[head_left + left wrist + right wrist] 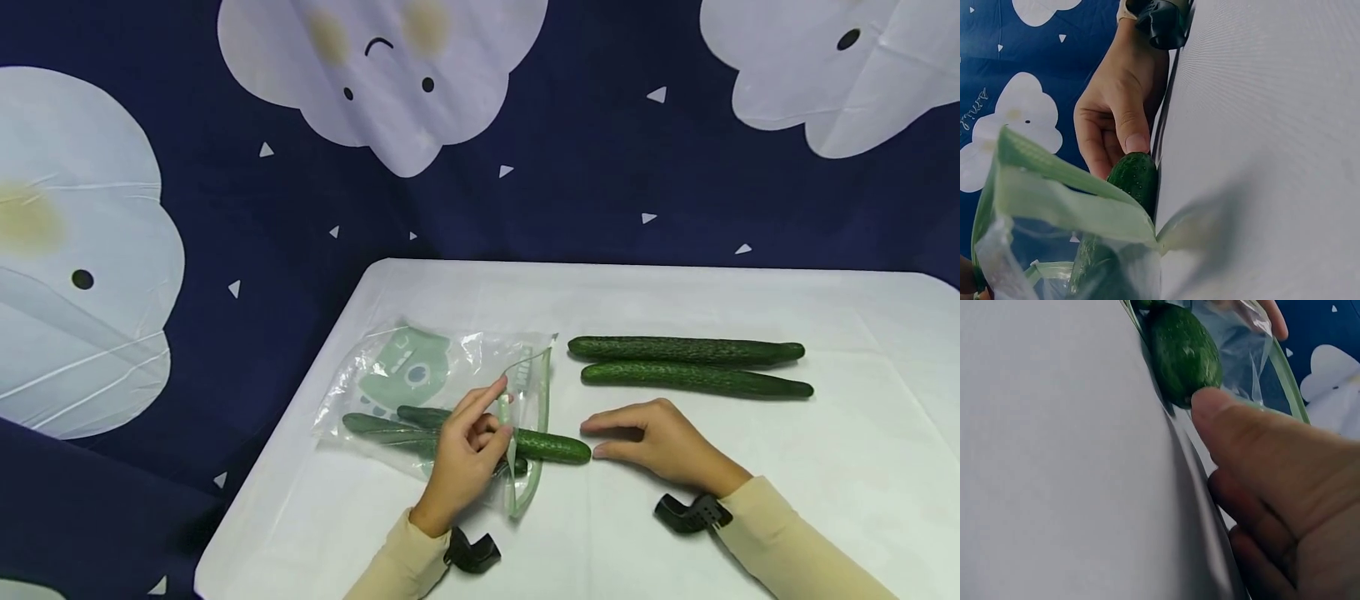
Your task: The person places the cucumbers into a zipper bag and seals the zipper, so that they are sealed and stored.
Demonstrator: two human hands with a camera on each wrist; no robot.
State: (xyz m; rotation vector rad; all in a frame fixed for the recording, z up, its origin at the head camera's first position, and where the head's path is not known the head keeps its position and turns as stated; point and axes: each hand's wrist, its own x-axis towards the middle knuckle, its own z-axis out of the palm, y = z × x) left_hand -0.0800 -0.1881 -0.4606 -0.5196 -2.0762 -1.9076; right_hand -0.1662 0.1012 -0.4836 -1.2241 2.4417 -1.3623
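Note:
A clear zip bag (480, 346) with green trim lies at the left of the white table, its mouth facing right. My left hand (467, 450) pinches the upper layer at the mouth. One cucumber (386, 429) lies inside the bag. Beside it, a second cucumber (555, 447) is mostly inside, with its near end sticking out of the mouth. My right hand (660, 442) touches that end with its thumb tip, index finger extended alongside; in the right wrist view the thumb (1216, 406) presses against the cucumber tip. The left hand's grip is partly hidden.
Two more cucumbers, an upper one (686, 350) and a lower one (697, 379), lie side by side on the table (847, 467) behind my right hand. A dark blue cloth with clouds (570, 192) hangs behind the table.

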